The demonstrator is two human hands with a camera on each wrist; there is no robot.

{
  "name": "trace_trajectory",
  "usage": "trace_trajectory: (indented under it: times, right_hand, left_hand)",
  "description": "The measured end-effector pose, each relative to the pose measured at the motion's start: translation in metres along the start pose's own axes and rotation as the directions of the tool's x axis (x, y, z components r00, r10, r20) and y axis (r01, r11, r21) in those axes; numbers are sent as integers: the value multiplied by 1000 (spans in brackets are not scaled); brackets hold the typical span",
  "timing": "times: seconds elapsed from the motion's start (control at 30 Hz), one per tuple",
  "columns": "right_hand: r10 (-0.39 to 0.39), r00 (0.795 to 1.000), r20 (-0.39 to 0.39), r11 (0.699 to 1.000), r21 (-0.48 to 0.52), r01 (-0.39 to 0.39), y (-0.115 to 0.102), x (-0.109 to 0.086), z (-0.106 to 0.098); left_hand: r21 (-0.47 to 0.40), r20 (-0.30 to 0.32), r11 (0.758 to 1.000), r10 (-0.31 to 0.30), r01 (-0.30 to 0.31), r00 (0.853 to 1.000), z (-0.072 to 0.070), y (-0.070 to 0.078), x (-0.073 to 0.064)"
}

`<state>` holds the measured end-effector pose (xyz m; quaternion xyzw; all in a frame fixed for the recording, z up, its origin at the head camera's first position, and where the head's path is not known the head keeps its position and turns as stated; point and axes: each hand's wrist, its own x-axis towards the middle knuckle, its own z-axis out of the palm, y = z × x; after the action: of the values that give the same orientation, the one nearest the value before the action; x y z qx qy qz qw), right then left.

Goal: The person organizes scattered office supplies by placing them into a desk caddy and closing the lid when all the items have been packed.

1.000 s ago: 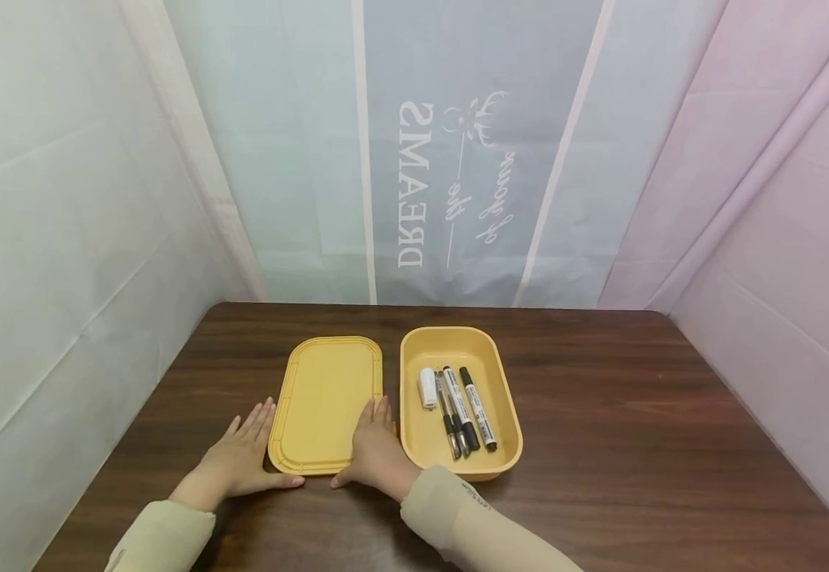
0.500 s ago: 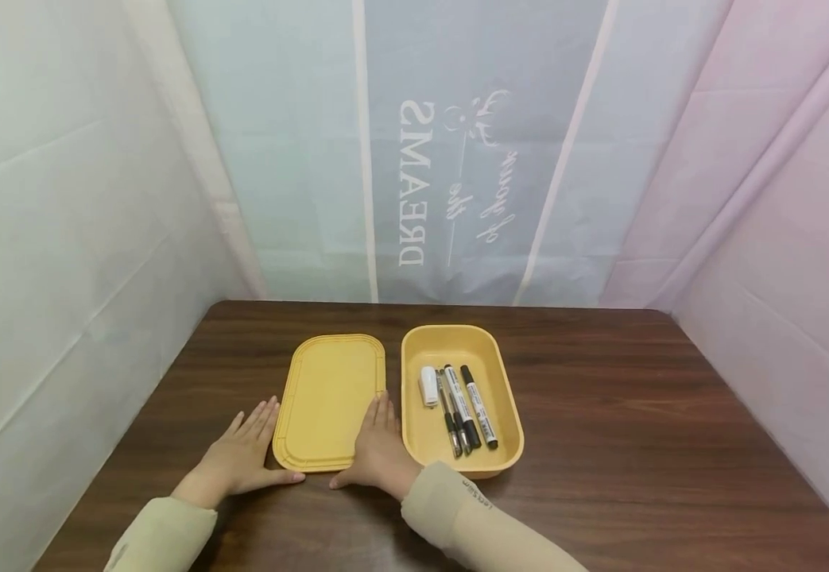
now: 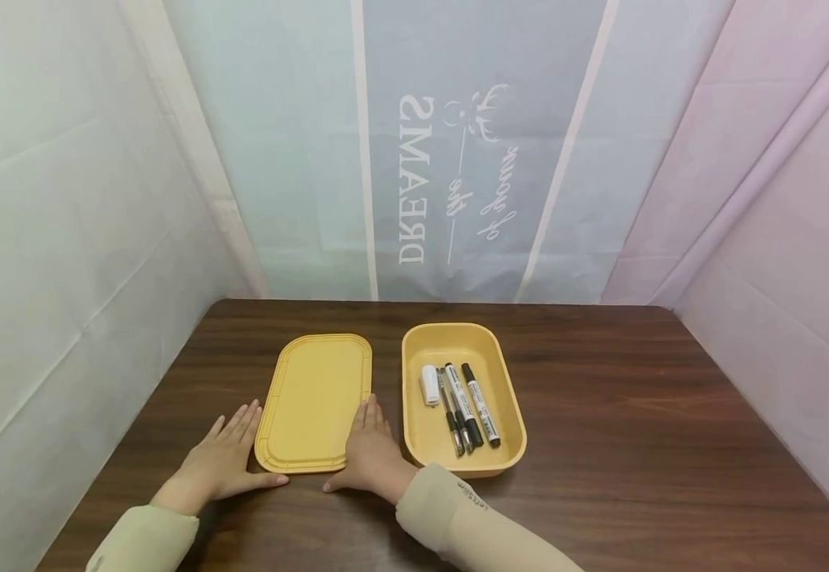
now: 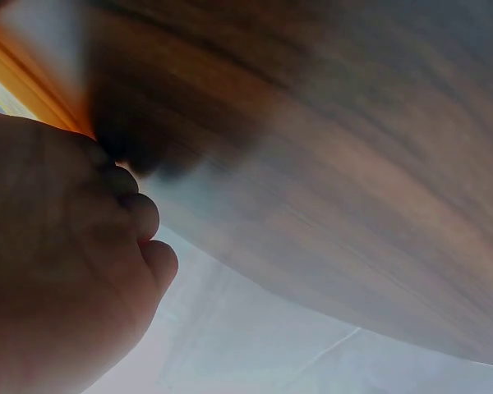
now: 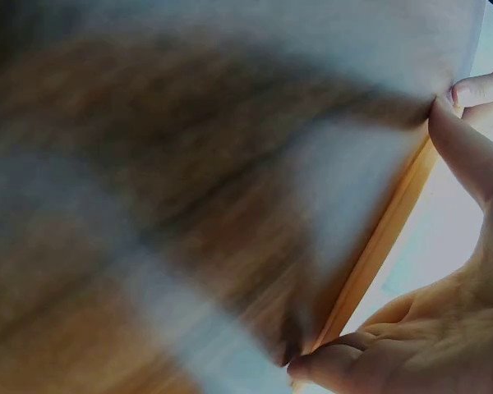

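A yellow rectangular lid [image 3: 316, 393] with rounded corners lies flat on the table in the head view. My left hand [image 3: 217, 462] rests along its left side, fingers straight and thumb stretched along the near edge. On the opposite side, my right hand [image 3: 373, 454] touches the lid's right edge, covering its near right corner, fingers extended. The right wrist view shows thumb and fingertips against the lid's thin rim [image 5: 376, 246]. Right of that hand stands a yellow box [image 3: 450, 338] without a cover. Inside lie a small white object [image 3: 430, 385], two black-grip pens [image 3: 451, 421] and two white-and-black markers [image 3: 481, 405].
The dark wood-grain table [image 3: 621, 429] extends to the right of the box. Its back edge meets a printed cloth backdrop [image 3: 314, 159], and pale cloth walls stand at the left and right sides.
Both hands and the lid have shifted left over the last half second, widening the gap between lid and box. The box and its contents stay put.
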<state>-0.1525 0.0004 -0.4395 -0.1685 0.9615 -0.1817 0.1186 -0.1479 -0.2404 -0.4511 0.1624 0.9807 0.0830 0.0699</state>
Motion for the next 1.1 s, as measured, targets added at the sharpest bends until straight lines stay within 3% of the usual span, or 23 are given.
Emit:
trace_trajectory:
  times: [0.3,0.5,0.87,1.1]
  right_hand:
    - [22,999,-26,996,82,-20,11,5,0]
    - [22,1000,-4,997,74,-22,13,6,0]
    - [-33,998,-56,998,53,36,15,5,1]
    - [-36,995,-97,994,104,46,16,8,8]
  left_hand:
    - [42,-25,999,13,-12,1000,0,-3,4]
    - [60,-1,998,24,-23,1000,-1,-3,9]
    - [35,-23,999,4,-3,1000,13,-13,6]
    - [15,-19,1000,-8,9,1000,5,-7,-3]
